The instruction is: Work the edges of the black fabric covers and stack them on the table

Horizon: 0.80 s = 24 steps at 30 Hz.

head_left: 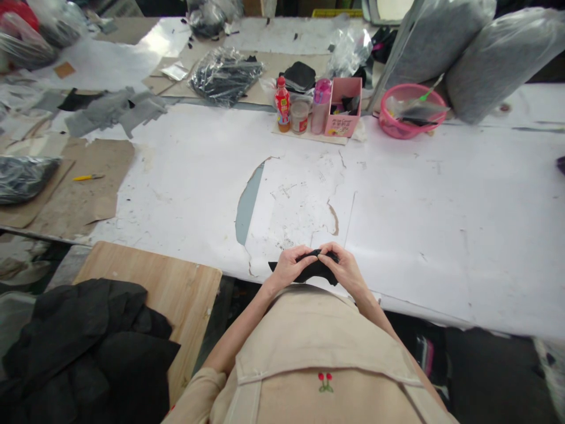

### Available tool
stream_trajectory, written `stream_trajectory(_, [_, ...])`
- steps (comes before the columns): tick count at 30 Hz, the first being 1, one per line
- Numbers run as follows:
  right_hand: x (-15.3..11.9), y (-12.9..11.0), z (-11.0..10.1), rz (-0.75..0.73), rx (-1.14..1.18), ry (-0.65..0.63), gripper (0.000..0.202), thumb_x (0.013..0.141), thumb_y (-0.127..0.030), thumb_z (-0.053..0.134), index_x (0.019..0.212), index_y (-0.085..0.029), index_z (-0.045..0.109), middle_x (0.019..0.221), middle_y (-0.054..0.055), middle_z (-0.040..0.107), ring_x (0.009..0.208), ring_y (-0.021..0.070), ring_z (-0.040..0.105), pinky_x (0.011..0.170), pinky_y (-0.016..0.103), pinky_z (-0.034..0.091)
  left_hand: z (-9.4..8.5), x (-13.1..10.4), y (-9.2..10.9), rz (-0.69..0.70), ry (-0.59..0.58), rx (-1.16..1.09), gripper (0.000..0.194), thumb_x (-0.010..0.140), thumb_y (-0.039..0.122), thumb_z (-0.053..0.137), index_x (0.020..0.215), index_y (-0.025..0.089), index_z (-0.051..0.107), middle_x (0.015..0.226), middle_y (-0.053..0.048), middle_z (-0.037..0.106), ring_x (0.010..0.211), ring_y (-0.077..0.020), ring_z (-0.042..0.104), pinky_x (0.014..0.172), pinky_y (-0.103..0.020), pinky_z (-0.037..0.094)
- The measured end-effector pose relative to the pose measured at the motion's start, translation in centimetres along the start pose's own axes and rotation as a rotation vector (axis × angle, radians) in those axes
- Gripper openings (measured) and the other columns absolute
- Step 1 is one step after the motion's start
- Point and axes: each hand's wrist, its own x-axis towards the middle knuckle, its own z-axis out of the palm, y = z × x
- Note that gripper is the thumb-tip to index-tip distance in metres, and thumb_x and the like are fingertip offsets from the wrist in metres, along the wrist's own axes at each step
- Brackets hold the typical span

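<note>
A small black fabric piece (316, 271) is held between both hands at the table's near edge, close to my apron. My left hand (291, 265) pinches its left part, and a pointed end sticks out beyond that hand. With thumb and fingers closed, my right hand (339, 265) grips the right part. The two thumbs nearly meet at the piece's upper edge. Its lower edge curves inward. Fingers cover much of the piece, so its full shape is hidden.
White paper, torn in places, covers the worktable (397, 224). Along the back stand a drink bottle (282, 106), a glass jar (299, 116), a pink box (343, 109) and a pink basket (410, 126). Black cloth (88, 347) lies on a wooden board (176, 294) at left. A yellow cutter (88, 176) rests on cardboard.
</note>
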Motion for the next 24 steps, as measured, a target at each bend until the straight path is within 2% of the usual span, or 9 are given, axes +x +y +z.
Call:
stream_trajectory(5, [0.1, -0.2, 0.1, 0.003, -0.035, -0.010, 0.013, 0.083, -0.033, 0.061, 0.079, -0.021, 0.057, 0.080, 0.001, 0.061, 0.077, 0.0178, 0.055, 0.071, 0.030, 0.045, -0.2, 0.0, 0.0, -0.063, -0.013, -0.111, 0.029, 0.084, 0.044, 0.063, 0.085, 0.015, 0.069, 0.075, -0.002, 0.062, 0.069, -0.0131, 0.054, 0.063, -0.023, 0.041])
stream_trajectory(9, [0.2, -0.6, 0.1, -0.023, -0.064, -0.019, 0.013, 0.083, -0.033, 0.061, 0.078, -0.021, 0.057, 0.079, 0.001, 0.061, 0.075, 0.0172, 0.054, 0.070, 0.029, 0.044, -0.4, 0.1, 0.3, -0.158, -0.095, -0.289, 0.032, 0.081, 0.046, 0.065, 0.082, 0.014, 0.064, 0.071, 0.000, 0.056, 0.063, -0.0104, 0.049, 0.058, -0.021, 0.038])
stream_trajectory(13, [0.3, -0.9, 0.1, -0.042, -0.099, -0.042, 0.013, 0.083, -0.033, 0.061, 0.078, -0.022, 0.058, 0.078, 0.000, 0.061, 0.073, 0.0168, 0.054, 0.068, 0.029, 0.044, -0.9, 0.3, 0.5, -0.195, -0.144, -0.298, 0.036, 0.080, 0.049, 0.064, 0.077, 0.014, 0.058, 0.066, 0.003, 0.049, 0.058, -0.0084, 0.041, 0.053, -0.020, 0.033])
stream_trajectory(16, [0.4, -1.0, 0.1, -0.039, -0.113, -0.083, 0.012, 0.083, -0.033, 0.062, 0.078, -0.022, 0.058, 0.080, 0.000, 0.062, 0.074, 0.0167, 0.055, 0.068, 0.029, 0.043, -1.3, 0.3, 0.6, -0.168, -0.171, -0.233, 0.037, 0.082, 0.050, 0.061, 0.073, 0.015, 0.056, 0.063, 0.003, 0.045, 0.056, -0.0083, 0.038, 0.051, -0.020, 0.030])
stream_trajectory(19, [0.3, -1.0, 0.1, -0.030, -0.086, -0.113, 0.011, 0.083, -0.031, 0.061, 0.079, -0.022, 0.057, 0.084, 0.001, 0.064, 0.078, 0.0169, 0.056, 0.072, 0.029, 0.044, -1.6, 0.1, 1.0, -0.085, -0.171, -0.126, 0.035, 0.085, 0.047, 0.057, 0.072, 0.015, 0.056, 0.064, 0.003, 0.045, 0.059, -0.0093, 0.038, 0.053, -0.021, 0.030])
stream_trajectory(24, [0.1, -0.9, 0.1, -0.061, -0.037, -0.085, 0.011, 0.082, -0.030, 0.062, 0.079, -0.021, 0.056, 0.090, 0.002, 0.064, 0.084, 0.0180, 0.058, 0.079, 0.031, 0.045, -1.7, -0.1, 1.3, 0.008, -0.129, -0.020, 0.033, 0.089, 0.042, 0.051, 0.070, 0.015, 0.057, 0.064, 0.001, 0.047, 0.063, -0.0112, 0.041, 0.058, -0.023, 0.034])
